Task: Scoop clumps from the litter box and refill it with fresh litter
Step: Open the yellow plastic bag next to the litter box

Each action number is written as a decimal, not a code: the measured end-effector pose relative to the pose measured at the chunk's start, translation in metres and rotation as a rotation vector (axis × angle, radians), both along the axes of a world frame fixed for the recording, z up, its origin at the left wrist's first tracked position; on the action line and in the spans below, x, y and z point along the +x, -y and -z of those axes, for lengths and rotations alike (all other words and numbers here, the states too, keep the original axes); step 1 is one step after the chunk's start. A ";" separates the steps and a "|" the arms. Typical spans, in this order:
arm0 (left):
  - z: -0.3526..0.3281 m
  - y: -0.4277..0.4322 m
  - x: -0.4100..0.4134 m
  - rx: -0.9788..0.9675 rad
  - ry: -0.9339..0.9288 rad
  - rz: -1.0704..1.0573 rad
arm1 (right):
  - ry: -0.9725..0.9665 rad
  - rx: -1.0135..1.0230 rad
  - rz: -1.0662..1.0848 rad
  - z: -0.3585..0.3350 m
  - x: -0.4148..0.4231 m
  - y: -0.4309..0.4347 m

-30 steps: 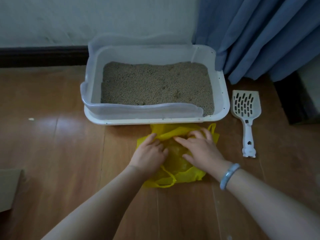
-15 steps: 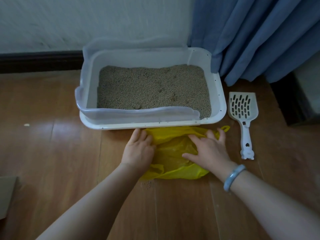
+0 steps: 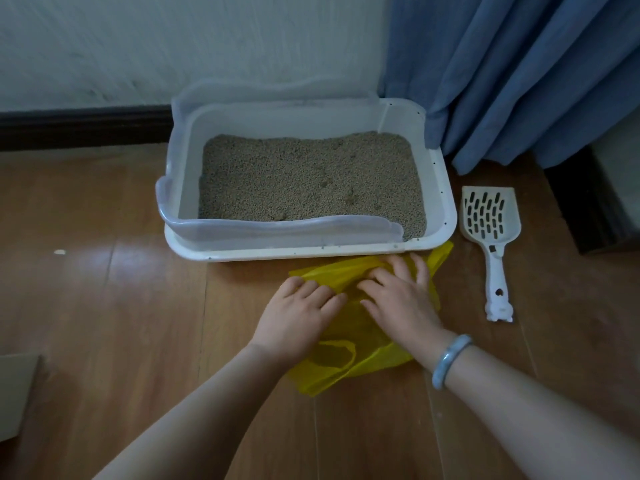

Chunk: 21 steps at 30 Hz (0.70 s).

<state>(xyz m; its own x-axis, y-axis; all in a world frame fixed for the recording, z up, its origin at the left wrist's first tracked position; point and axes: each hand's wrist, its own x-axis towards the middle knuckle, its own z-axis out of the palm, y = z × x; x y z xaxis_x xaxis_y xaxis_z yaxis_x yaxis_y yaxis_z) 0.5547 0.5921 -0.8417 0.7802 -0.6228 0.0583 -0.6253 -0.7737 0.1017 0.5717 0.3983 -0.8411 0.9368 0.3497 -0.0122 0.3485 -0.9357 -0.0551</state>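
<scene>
Litter box (image 3: 445, 202) holding grey litter (image 3: 311, 178), scoop (image 3: 490, 233) on floor (image 3: 138, 306) beside it, left hand (image 3: 298, 313) and right hand (image 3: 401, 299) curled, pinching yellow bag (image 3: 377, 355).

Home room; wood floor (image 3: 104, 306); blue curtain (image 3: 519, 81); litter box (image 3: 446, 202).
</scene>
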 end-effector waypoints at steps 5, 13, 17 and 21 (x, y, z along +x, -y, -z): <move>-0.005 0.019 0.002 -0.018 -0.405 -0.147 | 0.077 0.071 -0.124 0.005 -0.004 -0.001; 0.005 0.013 0.011 -0.038 -0.465 -0.426 | -0.076 -0.034 0.010 0.012 0.006 0.008; 0.007 0.005 0.010 0.065 -0.503 -0.405 | -0.079 -0.062 0.079 0.011 0.003 0.012; 0.007 0.001 0.009 0.158 -0.509 -0.332 | -0.138 -0.105 0.130 0.006 0.001 0.013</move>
<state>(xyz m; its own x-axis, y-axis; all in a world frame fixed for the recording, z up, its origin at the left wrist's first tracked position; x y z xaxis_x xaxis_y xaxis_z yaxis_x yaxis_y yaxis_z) 0.5636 0.5914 -0.8487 0.8390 -0.3134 -0.4447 -0.2523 -0.9483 0.1924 0.5729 0.3856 -0.8473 0.9607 0.2164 -0.1738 0.2208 -0.9753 0.0061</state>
